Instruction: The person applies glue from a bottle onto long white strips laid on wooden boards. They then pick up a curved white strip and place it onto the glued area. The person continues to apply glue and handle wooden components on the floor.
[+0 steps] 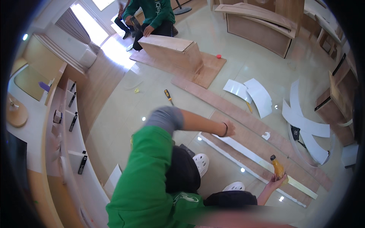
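My right hand (274,184) is closed around a squeeze bottle (278,168) of yellowish liquid with a dark cap, which tilts over the boards at the lower right. A long white strip (249,154) lies along a brown wooden board (228,150), and its far right part looks yellowish near the bottle. My left hand (229,129), with a black band at the wrist, is down by the strip's upper left end; its fingers are too small and unclear to make out. Along the board's near side runs another white-edged strip (243,170).
Ahead, a person (152,17) in green holds a hammer (135,22) beside a wooden box (171,47). A screwdriver (168,97) lies on the tiles. White curved panels (259,98) and a black tape measure (295,132) lie to the right. A curved shelf unit (72,144) stands left.
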Demonstrator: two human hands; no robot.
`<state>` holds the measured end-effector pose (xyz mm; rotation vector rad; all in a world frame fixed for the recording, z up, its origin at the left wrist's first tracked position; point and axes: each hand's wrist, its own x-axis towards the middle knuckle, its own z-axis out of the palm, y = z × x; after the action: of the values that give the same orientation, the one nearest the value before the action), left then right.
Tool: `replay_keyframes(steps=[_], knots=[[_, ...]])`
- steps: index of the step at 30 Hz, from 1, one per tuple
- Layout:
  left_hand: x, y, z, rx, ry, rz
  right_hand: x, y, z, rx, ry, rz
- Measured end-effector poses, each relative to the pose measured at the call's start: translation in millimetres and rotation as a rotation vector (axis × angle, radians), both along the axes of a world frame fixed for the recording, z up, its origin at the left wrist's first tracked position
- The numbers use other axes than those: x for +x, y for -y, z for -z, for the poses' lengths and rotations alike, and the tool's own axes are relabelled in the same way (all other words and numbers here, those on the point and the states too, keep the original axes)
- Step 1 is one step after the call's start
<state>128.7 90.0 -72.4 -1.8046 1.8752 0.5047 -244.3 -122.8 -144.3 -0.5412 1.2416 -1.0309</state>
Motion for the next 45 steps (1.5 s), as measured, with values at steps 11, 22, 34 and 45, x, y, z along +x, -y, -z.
replay_keyframes(steps=[11,22,34,45], knots=[[-55.5,19.9,113.8,-0.383,-0.138,0.027,-6.5,-4.4,-33.9,0.061,0.15,0.15],[-53.3,15.7,106.5,-0.483,-0.295,0.253,-26.6,-4.2,-43.8,0.046,-0.041,0.091],[-84.5,42.1,122.5,-0.608,-0.384,0.161,-39.0,9.2,-50.4,-0.023,-0.108,0.048],[-122.9,83.3,124.2,-0.605,-0.377,0.147,-38.2,-0.8,-47.4,0.002,-0.112,0.074]])
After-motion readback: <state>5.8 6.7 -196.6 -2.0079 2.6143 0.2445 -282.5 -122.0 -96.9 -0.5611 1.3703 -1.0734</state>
